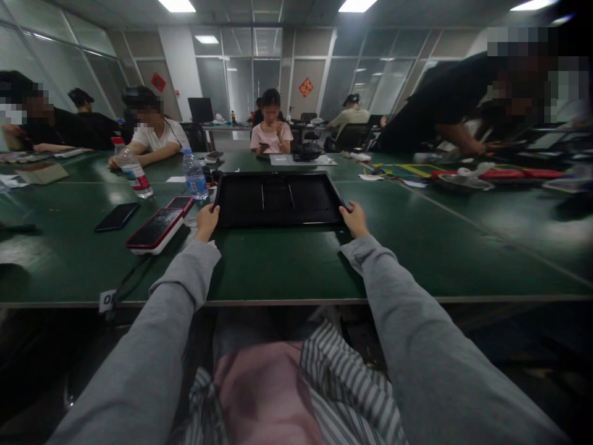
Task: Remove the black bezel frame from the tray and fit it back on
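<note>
A shallow black rectangular tray (241, 207) with a raised rim is in front of me at the green table. Two thin light lines, perhaps wire or reflections, run across its dark inside. My left hand (207, 222) is closed around the tray's left edge near the front corner. At the opposite edge, my right hand (354, 219) grips the rim with the thumb on top. Both arms, in grey sleeves, reach forward over the table's front edge. Whether the tray touches the tabletop is hard to tell.
Left of the tray stand a water bottle (195, 175) and a red-capped bottle (134, 170). A red-rimmed phone on a white block (157, 228) and a black phone (117, 217) lie nearer. Bowls (464, 182) are at right. Several people sit or lean around the green table (287, 266).
</note>
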Available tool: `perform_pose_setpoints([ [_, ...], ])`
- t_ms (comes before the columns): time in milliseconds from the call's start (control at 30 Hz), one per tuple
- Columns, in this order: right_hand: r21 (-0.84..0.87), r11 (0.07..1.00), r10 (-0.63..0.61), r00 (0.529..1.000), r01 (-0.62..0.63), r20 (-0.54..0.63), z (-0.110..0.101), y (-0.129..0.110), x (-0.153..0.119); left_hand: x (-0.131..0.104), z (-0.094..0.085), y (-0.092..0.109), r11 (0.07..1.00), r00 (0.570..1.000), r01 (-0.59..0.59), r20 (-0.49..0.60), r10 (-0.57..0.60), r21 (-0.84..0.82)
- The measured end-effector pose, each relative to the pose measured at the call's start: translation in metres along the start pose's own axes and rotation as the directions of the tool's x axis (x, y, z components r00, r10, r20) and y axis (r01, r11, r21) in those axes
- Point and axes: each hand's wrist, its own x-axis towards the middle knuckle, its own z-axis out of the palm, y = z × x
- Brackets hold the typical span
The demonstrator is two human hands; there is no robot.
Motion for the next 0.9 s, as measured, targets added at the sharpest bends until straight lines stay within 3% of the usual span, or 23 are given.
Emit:
perform_pose_setpoints([
  [233, 0.067, 0.991, -0.123, 0.991, 0.12, 0.051, 0.005, 0.005, 0.003, 0.007, 0.004, -0.008, 0.996, 1.0, 0.005, 0.02, -0.004, -0.084],
  [367, 0.051, 0.994, -0.096, 0.994, 0.093, 0.058, 0.003, 0.001, 0.001, 0.007, 0.005, -0.012, 0.99, 1.0, 0.003, 0.021, 0.0, -0.143],
  [567, 0.083, 0.993, -0.091, 0.993, 0.085, 0.072, -0.002, -0.008, -0.005, 0.004, 0.004, -0.011, 0.994, 0.997, -0.069, 0.029, 0.072, -0.087],
  [900, 0.184, 0.98, 0.044, 0.982, -0.079, 0.185, -0.011, 0.001, 0.003, 0.011, 0.005, -0.017, 0.988, 1.0, -0.012, -0.001, 0.012, -0.154],
])
